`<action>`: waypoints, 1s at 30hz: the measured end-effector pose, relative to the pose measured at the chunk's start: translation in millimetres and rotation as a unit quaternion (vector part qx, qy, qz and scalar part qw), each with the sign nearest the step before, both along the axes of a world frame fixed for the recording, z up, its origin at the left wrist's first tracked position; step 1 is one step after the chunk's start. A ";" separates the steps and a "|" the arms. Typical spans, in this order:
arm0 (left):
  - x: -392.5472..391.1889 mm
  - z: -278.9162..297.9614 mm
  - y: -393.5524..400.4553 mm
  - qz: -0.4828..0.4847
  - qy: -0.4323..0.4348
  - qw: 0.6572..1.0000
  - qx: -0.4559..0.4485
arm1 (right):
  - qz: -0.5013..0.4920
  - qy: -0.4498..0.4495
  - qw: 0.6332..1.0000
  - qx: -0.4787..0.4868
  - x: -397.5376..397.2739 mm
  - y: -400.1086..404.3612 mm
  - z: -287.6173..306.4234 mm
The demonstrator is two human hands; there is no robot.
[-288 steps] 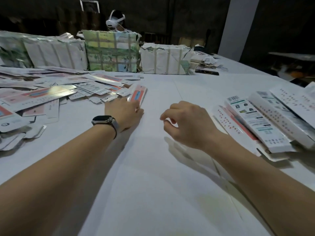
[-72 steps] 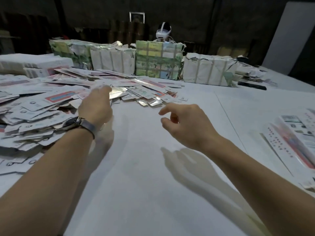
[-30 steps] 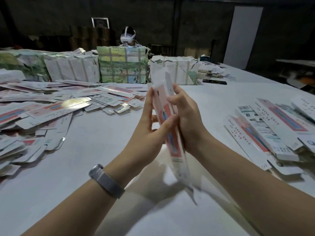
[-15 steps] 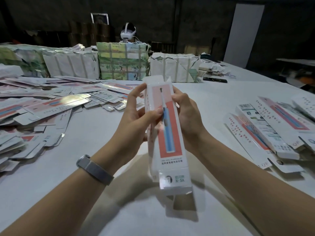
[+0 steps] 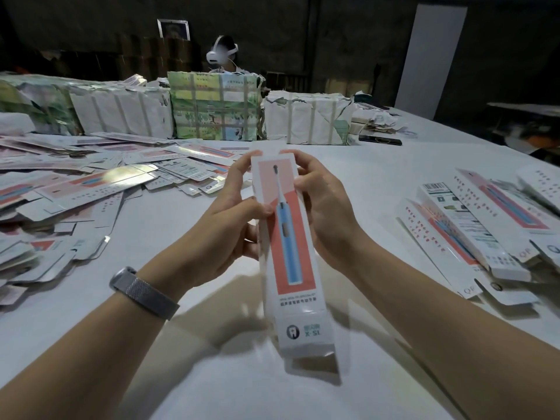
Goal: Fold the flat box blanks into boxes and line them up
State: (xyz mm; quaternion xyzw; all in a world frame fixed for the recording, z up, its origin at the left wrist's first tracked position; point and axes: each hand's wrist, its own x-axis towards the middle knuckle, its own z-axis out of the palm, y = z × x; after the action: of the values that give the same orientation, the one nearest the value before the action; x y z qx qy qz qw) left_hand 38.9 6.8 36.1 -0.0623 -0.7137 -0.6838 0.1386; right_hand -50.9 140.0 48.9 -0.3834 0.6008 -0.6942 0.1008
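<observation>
- A long narrow box [image 5: 289, 237], printed with a blue toothbrush on a red panel, is held above the table [image 5: 348, 183] at the centre of the frame, its far end raised and its near end lower.
- The left hand [image 5: 224, 225] grips the box from the left side: thumb pressed on the printed face, fingers [image 5: 242, 168] curled round the far upper corner.
- The right hand [image 5: 324, 207] grips the box from the right side, fingers curled round its upper edge and thumb on the right edge.
- The near end of the box carries a flap [image 5: 312, 359] that is blurred; whether it is tucked in cannot be told.
- A watch band [image 5: 142, 294] sits on the left wrist.
- A loose pile of flat blanks [image 5: 91, 183] covers the table at the left of the frame.
- A row of boxes [image 5: 485, 225] lies side by side at the right of the frame.
- Wrapped bundles [image 5: 212, 107] stand along the far side of the table, upper centre.
</observation>
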 end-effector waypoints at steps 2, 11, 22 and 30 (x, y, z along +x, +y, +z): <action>-0.2 0.2 0.0 -0.002 -0.005 1.000 0.004 | 0.003 -0.002 1.000 -0.004 0.9 0.0 0.6; 3.4 1.0 6.5 -0.034 -0.026 0.999 0.008 | -0.007 -0.038 0.997 -0.065 -4.5 1.1 2.3; 0.4 -7.6 14.3 0.033 -0.014 0.999 -0.024 | 0.026 -0.077 0.995 -0.066 -11.8 7.4 8.4; 5.1 -5.7 18.8 0.075 0.016 0.989 -0.124 | 0.046 -0.084 0.995 -0.005 -19.9 10.9 13.4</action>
State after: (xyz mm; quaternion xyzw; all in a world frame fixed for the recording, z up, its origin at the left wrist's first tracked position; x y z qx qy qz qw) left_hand 44.0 25.6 30.5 -0.0366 -0.7935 -0.5762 0.1924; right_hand -70.8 151.0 62.3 -0.3517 0.5686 -0.7212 0.1813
